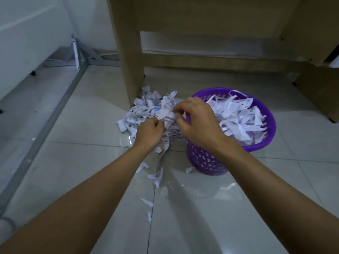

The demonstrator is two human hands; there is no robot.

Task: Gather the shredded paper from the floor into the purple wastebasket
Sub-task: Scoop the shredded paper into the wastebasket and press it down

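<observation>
Shredded paper: heaped on tiled floor beside desk leg, left of purple wastebasket, itself well filled with shreds. Left hand and right hand: both pinched on one clump atop the heap. Stray strips lay nearer.

The wastebasket is bright purple with little holes in rows. The shredded paper is white with blue and grey marks. The floor tiles are pale grey. The desk is light brown.
</observation>
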